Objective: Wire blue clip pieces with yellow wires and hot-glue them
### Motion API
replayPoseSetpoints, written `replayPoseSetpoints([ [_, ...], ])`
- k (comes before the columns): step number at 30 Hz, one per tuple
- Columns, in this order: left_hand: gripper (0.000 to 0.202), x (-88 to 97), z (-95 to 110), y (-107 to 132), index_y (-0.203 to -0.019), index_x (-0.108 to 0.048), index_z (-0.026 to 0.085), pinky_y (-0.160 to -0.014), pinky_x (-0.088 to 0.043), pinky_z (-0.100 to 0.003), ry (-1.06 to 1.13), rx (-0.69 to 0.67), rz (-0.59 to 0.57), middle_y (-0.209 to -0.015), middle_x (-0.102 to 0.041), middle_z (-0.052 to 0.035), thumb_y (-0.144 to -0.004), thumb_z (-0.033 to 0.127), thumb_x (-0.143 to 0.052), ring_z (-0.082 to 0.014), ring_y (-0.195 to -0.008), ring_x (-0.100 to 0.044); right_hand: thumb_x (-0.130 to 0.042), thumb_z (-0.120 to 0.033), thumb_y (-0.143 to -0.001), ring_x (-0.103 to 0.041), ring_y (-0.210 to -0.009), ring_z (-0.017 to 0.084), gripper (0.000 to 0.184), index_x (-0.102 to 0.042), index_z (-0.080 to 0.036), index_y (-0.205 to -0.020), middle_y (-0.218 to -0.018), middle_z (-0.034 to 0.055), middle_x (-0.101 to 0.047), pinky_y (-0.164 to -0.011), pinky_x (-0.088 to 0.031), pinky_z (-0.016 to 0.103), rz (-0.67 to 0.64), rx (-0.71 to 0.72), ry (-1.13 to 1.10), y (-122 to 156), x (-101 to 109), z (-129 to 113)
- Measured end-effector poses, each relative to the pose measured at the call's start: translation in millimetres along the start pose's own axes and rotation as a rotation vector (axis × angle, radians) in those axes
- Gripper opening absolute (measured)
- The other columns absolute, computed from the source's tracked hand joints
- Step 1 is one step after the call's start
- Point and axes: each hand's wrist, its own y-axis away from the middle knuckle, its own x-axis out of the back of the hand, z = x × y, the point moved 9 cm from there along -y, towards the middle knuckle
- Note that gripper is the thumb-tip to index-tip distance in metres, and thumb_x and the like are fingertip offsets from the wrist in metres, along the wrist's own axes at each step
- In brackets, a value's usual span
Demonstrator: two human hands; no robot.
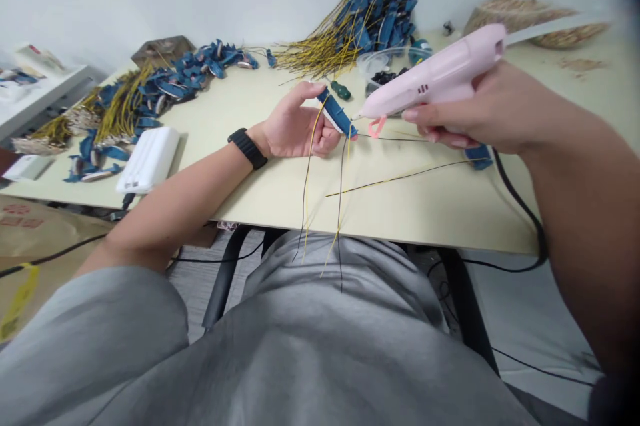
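My left hand (300, 123) grips a small blue plastic part (336, 113) between thumb and fingers. Two pairs of thin black and yellow wires (341, 206) hang from it over the table edge. My right hand (493, 106) is wrapped round a pink glue gun (430, 76). The nozzle is at the lower right end of the blue part; whether they touch I cannot tell. A clear glue stick (545, 29) protrudes from the gun's back. Below my right hand lies another blue part (480, 157) with wires stretching left along the table.
A pile of wired blue parts (385, 6) stands against the wall. More blue parts (173, 83) spread along the left, near a white power bank (149, 159). A green screwdriver (341, 90) and a clear tub (375, 66) lie behind my hands. The gun's black cord (530, 219) loops down right.
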Motion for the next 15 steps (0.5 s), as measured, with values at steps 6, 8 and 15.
replayPoseSetpoints([
  [6, 0.080, 11.8, -4, -4, -0.088, -0.074, 0.019, -0.056, -0.038, -0.030, 0.045, 0.007, 0.057, -0.065, -0.059, -0.0072, -0.110, 0.084, -0.032, -0.0163, -0.053, -0.046, -0.081, -0.011, -0.104, -0.047, -0.045, 0.007, 0.021, -0.073, -0.019, -0.086, -0.063, -0.0022, -0.065, -0.043, -0.034, 0.026, 0.025, 0.013, 0.032, 1, -2, -7],
  [8, 0.077, 14.3, -6, -7, -0.090, -0.075, 0.019, -0.054, -0.037, -0.029, 0.045, 0.015, 0.057, -0.065, -0.057, -0.0055, -0.104, 0.088, -0.042, -0.0160, -0.053, -0.045, -0.084, -0.014, -0.102, -0.047, -0.046, 0.007, 0.021, -0.072, -0.019, -0.085, -0.064, -0.0017, -0.065, -0.044, -0.034, 0.026, 0.018, 0.005, 0.022, 1, -2, -4],
  [15, 0.078, 6.6, -2, -7, -0.079, -0.073, 0.017, -0.051, -0.040, -0.027, 0.014, -0.045, -0.024, -0.062, -0.053, -0.0056, -0.102, 0.087, -0.049, -0.0137, -0.052, -0.042, -0.080, -0.015, -0.103, -0.044, -0.046, 0.008, 0.028, -0.068, -0.021, -0.078, -0.061, -0.0021, -0.063, -0.045, -0.033, 0.027, 0.013, -0.001, 0.048, 4, -8, -11],
])
